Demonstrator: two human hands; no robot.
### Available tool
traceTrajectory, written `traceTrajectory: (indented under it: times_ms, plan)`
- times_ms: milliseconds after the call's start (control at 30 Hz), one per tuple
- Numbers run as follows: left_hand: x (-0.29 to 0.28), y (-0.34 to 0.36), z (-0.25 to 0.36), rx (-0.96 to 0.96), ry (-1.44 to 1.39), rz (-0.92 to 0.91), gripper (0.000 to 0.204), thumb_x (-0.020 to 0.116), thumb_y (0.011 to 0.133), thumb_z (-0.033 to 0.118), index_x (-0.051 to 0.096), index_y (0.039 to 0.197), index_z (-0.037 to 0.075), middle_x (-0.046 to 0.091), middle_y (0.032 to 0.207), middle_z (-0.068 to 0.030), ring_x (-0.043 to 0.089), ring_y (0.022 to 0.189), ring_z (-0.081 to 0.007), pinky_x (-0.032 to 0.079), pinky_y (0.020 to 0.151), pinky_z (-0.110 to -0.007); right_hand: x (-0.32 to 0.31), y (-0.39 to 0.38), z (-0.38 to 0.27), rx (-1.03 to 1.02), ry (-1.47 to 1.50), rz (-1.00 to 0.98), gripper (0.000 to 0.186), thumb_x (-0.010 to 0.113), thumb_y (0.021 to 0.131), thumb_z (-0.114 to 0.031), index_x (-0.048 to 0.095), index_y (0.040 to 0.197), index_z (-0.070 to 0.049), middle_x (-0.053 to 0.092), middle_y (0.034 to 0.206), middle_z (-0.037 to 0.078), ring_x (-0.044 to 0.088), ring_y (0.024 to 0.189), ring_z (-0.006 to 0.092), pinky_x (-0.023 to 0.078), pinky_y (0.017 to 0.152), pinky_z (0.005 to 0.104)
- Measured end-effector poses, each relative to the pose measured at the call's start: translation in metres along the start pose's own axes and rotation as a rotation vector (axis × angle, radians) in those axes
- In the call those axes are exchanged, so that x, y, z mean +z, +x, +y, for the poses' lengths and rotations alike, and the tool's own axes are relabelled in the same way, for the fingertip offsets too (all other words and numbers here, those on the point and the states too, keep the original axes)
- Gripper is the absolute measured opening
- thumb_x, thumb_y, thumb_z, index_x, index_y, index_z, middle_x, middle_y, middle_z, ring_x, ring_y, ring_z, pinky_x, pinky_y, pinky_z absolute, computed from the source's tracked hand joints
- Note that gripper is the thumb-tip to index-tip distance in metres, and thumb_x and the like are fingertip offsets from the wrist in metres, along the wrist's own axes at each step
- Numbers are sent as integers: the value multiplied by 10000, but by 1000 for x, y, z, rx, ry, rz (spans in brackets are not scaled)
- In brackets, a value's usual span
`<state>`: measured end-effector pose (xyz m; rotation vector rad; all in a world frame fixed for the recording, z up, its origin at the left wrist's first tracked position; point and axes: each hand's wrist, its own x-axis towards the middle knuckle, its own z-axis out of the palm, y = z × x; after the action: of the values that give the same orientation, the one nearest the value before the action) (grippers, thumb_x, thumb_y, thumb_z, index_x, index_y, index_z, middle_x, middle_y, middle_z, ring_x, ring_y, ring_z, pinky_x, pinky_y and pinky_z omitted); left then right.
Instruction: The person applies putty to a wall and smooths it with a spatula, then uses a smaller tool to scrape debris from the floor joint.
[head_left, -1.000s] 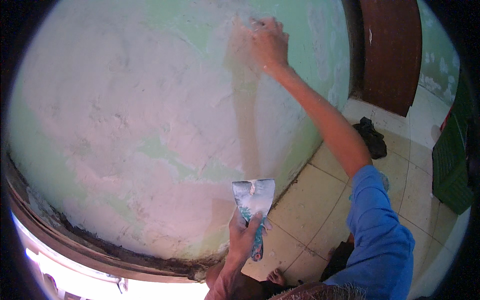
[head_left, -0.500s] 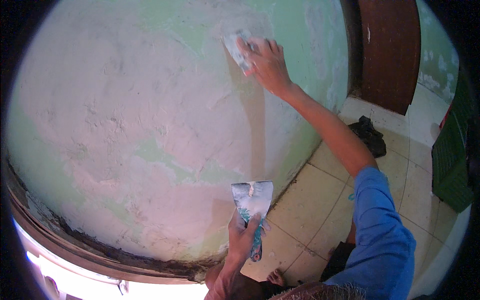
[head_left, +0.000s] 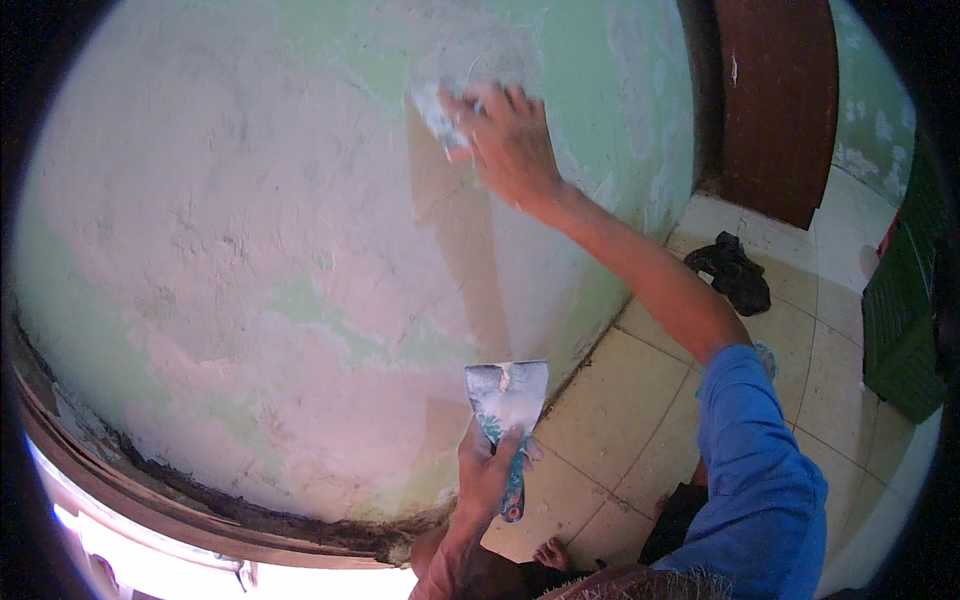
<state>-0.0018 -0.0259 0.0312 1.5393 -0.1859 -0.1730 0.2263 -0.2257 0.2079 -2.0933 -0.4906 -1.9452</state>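
Note:
My right hand (head_left: 510, 145) presses a small, whitish scraper (head_left: 436, 113) with a reddish edge flat to the patchy green and white wall (head_left: 200, 220), near its upper middle; the fingers are closed on the scraper and slightly blurred. Lower down, in the centre, my left hand (head_left: 484, 460) grips a wide putty knife (head_left: 505, 395) by its worn teal handle, its blade upward and smeared with white paste, with a small lump on it.
A dark brown door (head_left: 770, 110) stands upper right. On the tiled floor (head_left: 630, 420) lie black crumpled cloth or bags (head_left: 738, 275). A green ridged plastic object (head_left: 900, 330) is at the right edge, a dark frame (head_left: 200, 500) along the lower left, and my bare foot (head_left: 550, 550) below.
My right hand has moved down and left across the wall with the scraper, which was hardly visible a second ago. My left hand and putty knife have barely moved.

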Motion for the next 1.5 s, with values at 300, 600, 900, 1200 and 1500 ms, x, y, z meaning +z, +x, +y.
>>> traceTrajectory:
  times_ms: [300, 600, 900, 1200, 1500]
  plan:
    - [6, 1, 6, -3, 34, -18, 248, 540, 977, 115, 493, 1180, -19, 646, 897, -104, 634, 707, -156, 511, 591, -287, -3, 2, 79, 73, -10, 117, 569, 763, 741, -202, 620, 1292, -206, 575, 1094, 32, 520, 1037, 258, 391, 838, 444]
    - [2, 3, 0, -54, 19, -19, 245, 553, 973, 105, 503, 1178, -18, 649, 904, -100, 634, 710, -149, 514, 597, -283, 13, 16, 92, 207, -92, 189, 534, 761, 739, -209, 639, 1259, -222, 573, 1116, 21, 520, 1046, 258, 403, 862, 446]
    - [3, 3, -1, -21, 18, 38, 230, 574, 956, 109, 522, 1144, -12, 659, 803, -103, 613, 615, -147, 495, 547, -274, -18, -43, 72, -108, -24, 2, 580, 768, 718, -159, 624, 1273, -247, 601, 1106, 10, 529, 1028, 267, 403, 882, 454]
    - [-3, 4, -1, -53, 82, -34, 283, 533, 991, 124, 485, 1230, -18, 636, 929, -91, 629, 729, -148, 517, 612, -287, 2, -9, 75, 71, -72, -9, 565, 724, 767, -99, 604, 1301, -240, 599, 1090, 23, 539, 1042, 263, 406, 892, 450]
    - [-5, 3, -2, -20, 93, -52, 251, 528, 997, 121, 490, 1205, -15, 643, 860, -82, 626, 718, -136, 514, 616, -280, -26, -2, 12, -329, 180, 83, 594, 733, 712, -141, 629, 1290, -232, 580, 1082, -20, 517, 1014, 227, 389, 880, 406]
